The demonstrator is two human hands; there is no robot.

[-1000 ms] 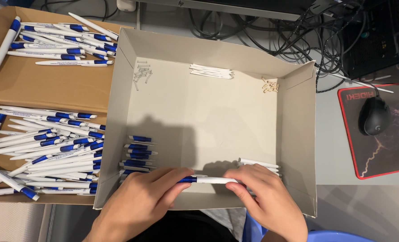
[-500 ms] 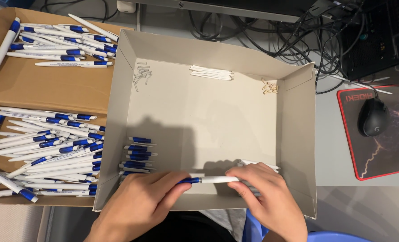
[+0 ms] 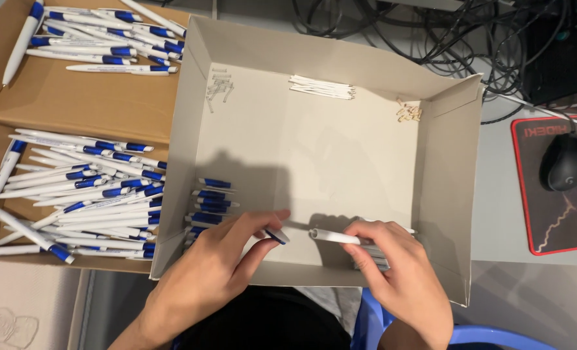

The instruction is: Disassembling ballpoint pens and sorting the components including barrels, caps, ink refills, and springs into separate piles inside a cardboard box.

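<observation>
Inside the shallow grey cardboard tray (image 3: 314,149), close to its near wall, the two halves of a ballpoint pen lie almost on one line with a small gap between them. The left hand (image 3: 220,269) pinches the short blue-and-white end piece of the pen (image 3: 276,236) between thumb and fingertips, with its free end pointing towards the right side of the tray. The right hand (image 3: 398,272) grips the white plastic pen barrel (image 3: 334,237) in its fingers; the barrel's long axis runs nearly level, parallel to the tray's near wall, and its open end faces left towards the blue-and-white piece. The end piece sits slightly tilted, its blue end lower than the barrel's mouth, so the two axes are close to meeting but not quite matched. Both hands are closed on their parts, neither one loose. Each part is nearest its own hand, and the gap falls about midway between them. Against the tray's left wall lies a heap of blue pen end pieces (image 3: 210,204), and under the right hand sits a bundle of white barrels (image 3: 372,259). Outside the tray's left wall, a brown cardboard box (image 3: 100,107) holds many finished white-and-blue pens (image 3: 87,194).
</observation>
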